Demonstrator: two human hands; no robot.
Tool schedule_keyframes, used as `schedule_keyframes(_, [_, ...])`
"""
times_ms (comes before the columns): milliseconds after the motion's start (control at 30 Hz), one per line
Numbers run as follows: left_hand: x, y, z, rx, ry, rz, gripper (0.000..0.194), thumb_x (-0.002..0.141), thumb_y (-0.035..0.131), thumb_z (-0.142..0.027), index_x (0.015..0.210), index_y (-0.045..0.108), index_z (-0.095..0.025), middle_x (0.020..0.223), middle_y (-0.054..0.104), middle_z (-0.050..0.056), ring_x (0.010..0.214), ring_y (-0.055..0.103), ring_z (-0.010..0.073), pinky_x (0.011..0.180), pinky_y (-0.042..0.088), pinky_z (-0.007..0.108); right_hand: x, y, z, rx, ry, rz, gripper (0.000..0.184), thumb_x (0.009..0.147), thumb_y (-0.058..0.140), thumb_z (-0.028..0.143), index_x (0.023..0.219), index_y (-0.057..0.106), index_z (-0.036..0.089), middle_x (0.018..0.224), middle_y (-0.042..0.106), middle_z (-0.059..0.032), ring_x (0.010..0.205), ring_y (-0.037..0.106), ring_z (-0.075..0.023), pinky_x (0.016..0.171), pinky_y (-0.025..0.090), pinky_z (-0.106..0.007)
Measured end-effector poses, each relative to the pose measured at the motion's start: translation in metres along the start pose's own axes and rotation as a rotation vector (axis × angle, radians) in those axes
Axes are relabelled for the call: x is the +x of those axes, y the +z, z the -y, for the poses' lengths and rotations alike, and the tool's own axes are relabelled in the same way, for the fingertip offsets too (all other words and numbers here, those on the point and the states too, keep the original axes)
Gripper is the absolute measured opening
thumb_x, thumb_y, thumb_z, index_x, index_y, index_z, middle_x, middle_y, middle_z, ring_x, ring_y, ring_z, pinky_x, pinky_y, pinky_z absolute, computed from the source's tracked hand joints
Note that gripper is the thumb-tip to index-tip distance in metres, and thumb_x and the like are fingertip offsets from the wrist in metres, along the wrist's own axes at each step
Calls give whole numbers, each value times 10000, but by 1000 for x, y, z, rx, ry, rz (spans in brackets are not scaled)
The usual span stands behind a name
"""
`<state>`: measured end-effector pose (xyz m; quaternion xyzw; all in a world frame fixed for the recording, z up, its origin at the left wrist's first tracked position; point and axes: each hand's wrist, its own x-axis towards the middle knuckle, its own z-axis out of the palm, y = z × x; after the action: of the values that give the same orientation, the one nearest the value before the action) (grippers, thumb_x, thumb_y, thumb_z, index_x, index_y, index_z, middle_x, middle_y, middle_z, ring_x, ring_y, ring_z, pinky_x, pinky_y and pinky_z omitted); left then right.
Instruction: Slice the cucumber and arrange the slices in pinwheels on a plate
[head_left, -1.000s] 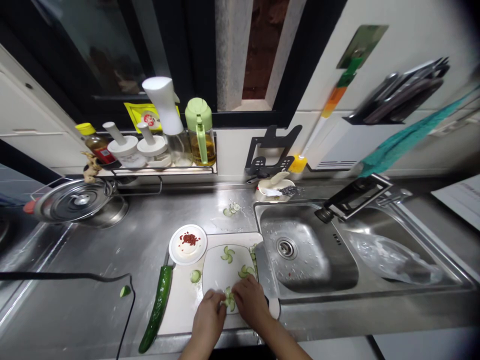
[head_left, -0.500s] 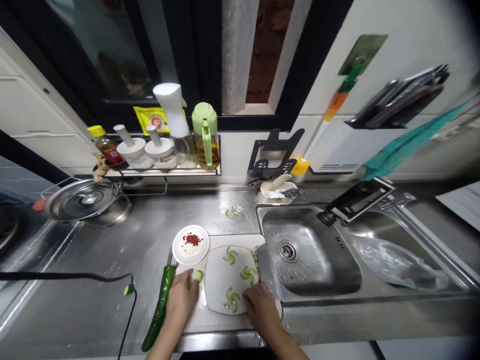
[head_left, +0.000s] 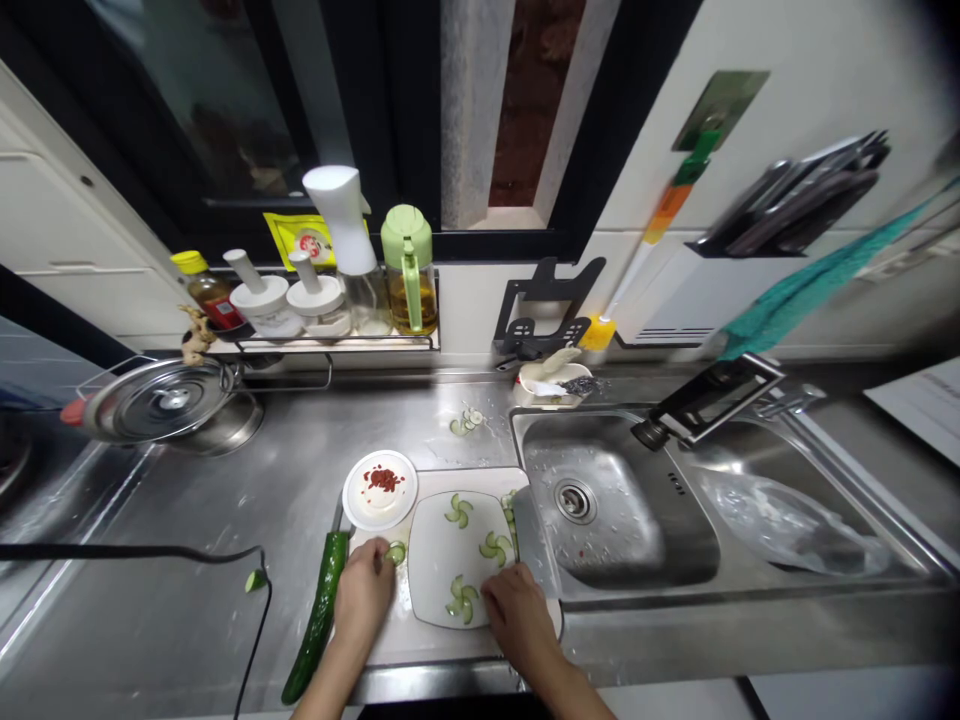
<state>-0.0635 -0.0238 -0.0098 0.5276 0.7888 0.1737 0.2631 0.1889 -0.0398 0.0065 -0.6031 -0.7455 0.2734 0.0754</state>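
1. Progress: three cucumber pinwheels (head_left: pixel 462 597) lay on the square plate (head_left: pixel 442 545), between my two hands' fingers; I judged them complete.
2. Remainder: cut slices (head_left: pixel 397 552) lay at my left fingertips, off the plate, and a long cucumber (head_left: pixel 321 610) farther left, both apparently unused.
3. Left hand (head_left: pixel 363 592): fingers bent close together, touching the slices; whether they pinched one, I could not tell.
4. Right hand (head_left: pixel 521 612): fingers curled at the plate's edge; their grip was hidden.

Before you, a plate (head_left: pixel 439 560) lies on the cutting board (head_left: pixel 405 645), the cucumber (head_left: pixel 319 612) left, the sink (head_left: pixel 626 515) right, a dish (head_left: pixel 384 514) far-left.
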Motion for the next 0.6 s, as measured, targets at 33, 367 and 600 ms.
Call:
schedule_keyframes(33, [0, -1, 0, -16, -10, 3, 144, 780, 490, -254, 778, 626, -206, 728, 677, 27, 704, 631, 179, 674, 426, 247, 1, -1, 0, 3, 2, 3, 158, 855, 526, 130, 829, 656, 216, 859, 648, -28, 951, 515, -215, 745, 360, -291])
schedule_keyframes(367, [10, -12, -5, -654, -151, 302, 324, 594, 685, -460, 713, 618, -165, 620, 627, -15, 575, 547, 115, 596, 385, 219, 24, 2, 24, 278, -14, -45, 140, 784, 547, 106, 778, 658, 191, 809, 659, -29, 854, 568, -191, 861, 381, -318])
schedule_keyframes(600, [-1, -17, -38, -900, -247, 525, 404, 517, 794, -433, 735, 622, -139, 615, 618, -27, 504, 458, 54, 515, 295, 189, 52, 4, 54, 490, 23, -19, 133, 772, 595, 209, 862, 692, 209, 883, 700, -25, 891, 593, -195, 830, 407, -309])
